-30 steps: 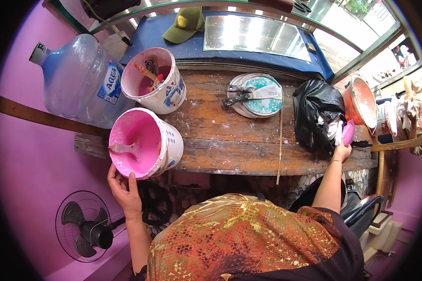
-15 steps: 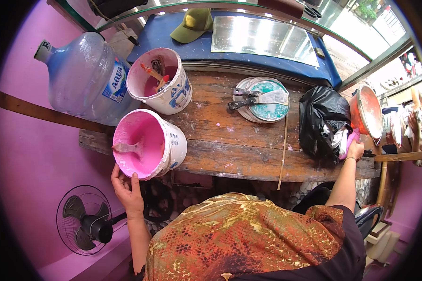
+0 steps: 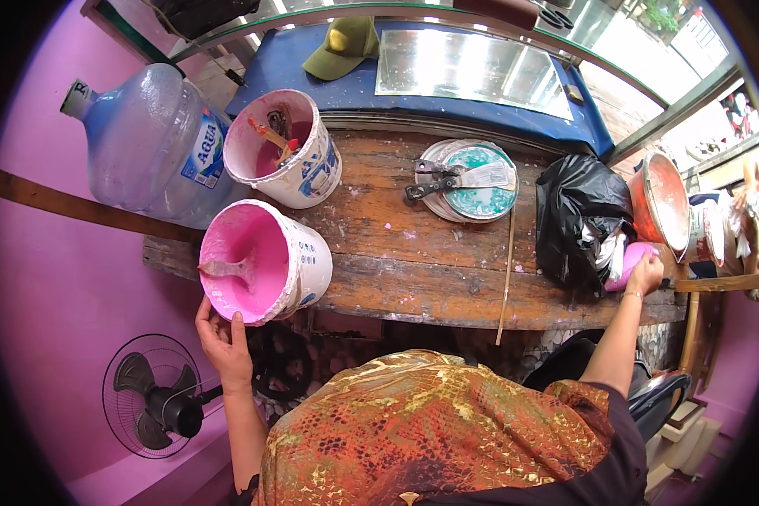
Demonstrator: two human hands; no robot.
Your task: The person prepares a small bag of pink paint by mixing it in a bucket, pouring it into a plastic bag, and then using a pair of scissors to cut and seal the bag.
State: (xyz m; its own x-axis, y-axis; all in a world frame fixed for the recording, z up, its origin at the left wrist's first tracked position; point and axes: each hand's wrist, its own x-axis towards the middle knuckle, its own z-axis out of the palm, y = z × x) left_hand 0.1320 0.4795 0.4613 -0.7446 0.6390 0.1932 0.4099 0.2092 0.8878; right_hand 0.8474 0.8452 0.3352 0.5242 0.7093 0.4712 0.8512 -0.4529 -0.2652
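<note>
A white bucket (image 3: 314,261) of pink paint stands tilted toward me at the table's near left edge. A paintbrush (image 3: 226,268) lies against its inner wall, bristles toward the paint. My left hand (image 3: 226,350) grips the bucket's near rim, thumb on the edge and fingers at the outside. On the far right, my right hand (image 3: 647,275) is closed on a soft pink bundle (image 3: 624,268), whose material I cannot make out. That bundle is beside the mouth of a black plastic bag (image 3: 569,211), where crumpled white material (image 3: 603,250) shows.
Behind the paint bucket stands a second white bucket (image 3: 319,173) with brushes in it. A large water bottle (image 3: 156,139) is at the left. Putty knives (image 3: 481,177) lie on stacked lids (image 3: 489,205); a thin stick (image 3: 507,278) crosses the wooden table (image 3: 396,278). An orange bucket (image 3: 641,215) sits far right.
My right hand has shifted slightly down and right, and more of the pink bundle shows beside the black bag. My left hand stays at the bucket rim.
</note>
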